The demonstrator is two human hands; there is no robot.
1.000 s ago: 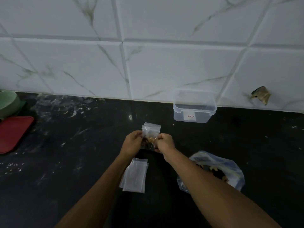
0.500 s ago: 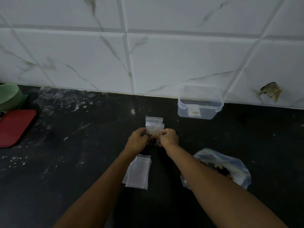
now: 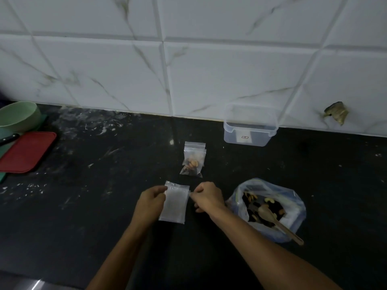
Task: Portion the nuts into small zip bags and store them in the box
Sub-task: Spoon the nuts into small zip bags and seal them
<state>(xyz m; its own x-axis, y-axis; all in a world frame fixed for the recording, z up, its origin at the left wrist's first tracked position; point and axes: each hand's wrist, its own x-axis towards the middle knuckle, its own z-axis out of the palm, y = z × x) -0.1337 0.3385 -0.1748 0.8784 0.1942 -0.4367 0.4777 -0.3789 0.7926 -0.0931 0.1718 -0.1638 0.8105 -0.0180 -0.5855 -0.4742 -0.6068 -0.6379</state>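
Small filled zip bags (image 3: 193, 160) of nuts lie stacked on the black counter, free of my hands. Nearer to me is a stack of empty small zip bags (image 3: 174, 203). My left hand (image 3: 149, 203) pinches its upper left corner, and my right hand (image 3: 206, 196) pinches at its upper right corner with curled fingers. The big bag of mixed nuts (image 3: 266, 208) stands open to the right, with a wooden spoon (image 3: 276, 221) resting in it. The clear plastic box (image 3: 250, 125) stands open against the wall, and nothing shows inside it.
A red cutting board (image 3: 26, 150), a green bowl (image 3: 18, 116) and a knife handle (image 3: 9, 138) are at the far left. White tiled wall runs behind the counter. The counter's front edge shows at the lower left.
Both hands let go of the filled bag, which now lies on the counter on another filled bag. The hands came back toward me and took hold of the empty bags.
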